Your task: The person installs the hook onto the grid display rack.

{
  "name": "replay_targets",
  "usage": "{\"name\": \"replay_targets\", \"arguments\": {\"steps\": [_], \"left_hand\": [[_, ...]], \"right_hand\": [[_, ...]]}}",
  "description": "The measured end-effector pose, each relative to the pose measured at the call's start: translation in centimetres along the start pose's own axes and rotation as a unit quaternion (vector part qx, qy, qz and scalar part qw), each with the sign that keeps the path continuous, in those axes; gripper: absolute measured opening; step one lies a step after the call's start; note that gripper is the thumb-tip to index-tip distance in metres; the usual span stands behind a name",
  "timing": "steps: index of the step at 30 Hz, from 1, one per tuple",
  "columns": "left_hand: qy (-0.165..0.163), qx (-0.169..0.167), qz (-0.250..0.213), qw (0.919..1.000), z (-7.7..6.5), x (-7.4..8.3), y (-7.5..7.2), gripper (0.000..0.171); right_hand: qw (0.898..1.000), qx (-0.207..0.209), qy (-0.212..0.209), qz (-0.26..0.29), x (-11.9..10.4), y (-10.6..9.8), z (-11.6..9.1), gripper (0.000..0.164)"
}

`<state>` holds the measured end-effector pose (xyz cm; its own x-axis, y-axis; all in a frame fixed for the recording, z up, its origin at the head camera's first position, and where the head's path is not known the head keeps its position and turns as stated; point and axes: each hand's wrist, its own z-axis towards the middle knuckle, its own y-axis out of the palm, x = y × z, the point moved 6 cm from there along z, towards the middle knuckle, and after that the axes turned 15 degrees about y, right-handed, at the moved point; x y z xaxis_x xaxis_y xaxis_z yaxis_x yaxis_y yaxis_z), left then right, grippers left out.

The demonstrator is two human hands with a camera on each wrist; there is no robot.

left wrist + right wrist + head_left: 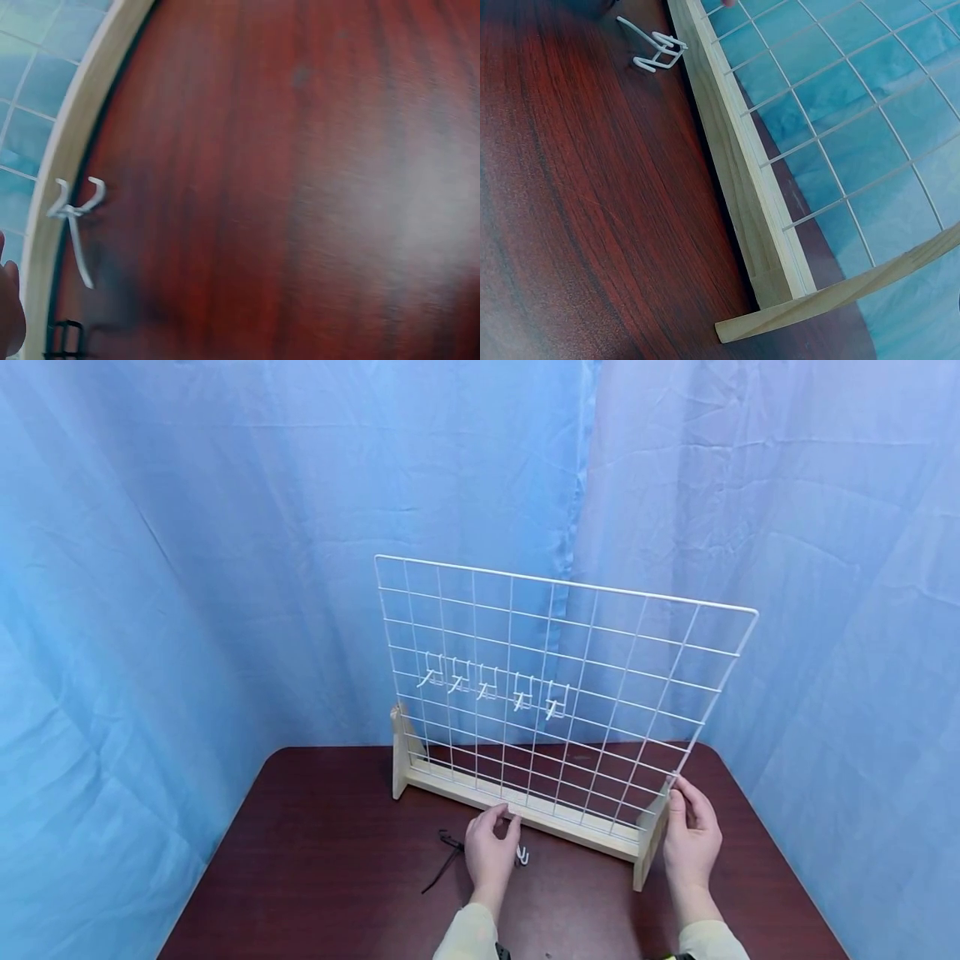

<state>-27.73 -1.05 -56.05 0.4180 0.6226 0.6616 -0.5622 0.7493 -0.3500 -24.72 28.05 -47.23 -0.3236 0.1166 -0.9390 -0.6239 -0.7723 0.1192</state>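
Where the white wire grid panel (577, 692) meets the wooden stand (577, 834), both hands are placed. By the right hand (692, 839), the panel's right edge appears pinched between thumb and fingers, just above the right end piece (649, 847). By the left hand (491, 856), the middle of the stand's front rail is reached, thumb and forefinger slightly apart; whether anything is gripped there cannot be told. The panel is held up, leaning, in the stand on the dark red-brown tabletop (315, 843).

Judged by looks, the panel should be light and fairly stiff, with some flex across its span; thin, smooth wires could be slippery. It is best taken by the outer side wires, low down, with the stand steadied by the rail. Little fragility is expected.

Five white wire hooks (522, 700) are hung in a row on the panel, left of centre; they could be knocked if the mesh is grasped there. On the tabletop, a loose white hook (662, 51) is left close to the rail, and a black hook (450, 841) is seen beside the left hand. Blue curtains (480, 468) are hung behind.
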Motion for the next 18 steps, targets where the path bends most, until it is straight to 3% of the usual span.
{"name": "replay_targets", "arguments": {"steps": [11,18], "left_hand": [[0.021,-0.024,0.03,0.999,-2.5,-1.3,0.0,0.033],[0.025,-0.062,0.04,0.997,-3.5,-1.5,0.2,0.042]], "right_hand": [[1.0,0.007,0.005,0.002,3.2,-0.5,1.2,0.027],[1.0,0.006,0.003,0.002,3.2,-0.5,1.2,0.026]]}}
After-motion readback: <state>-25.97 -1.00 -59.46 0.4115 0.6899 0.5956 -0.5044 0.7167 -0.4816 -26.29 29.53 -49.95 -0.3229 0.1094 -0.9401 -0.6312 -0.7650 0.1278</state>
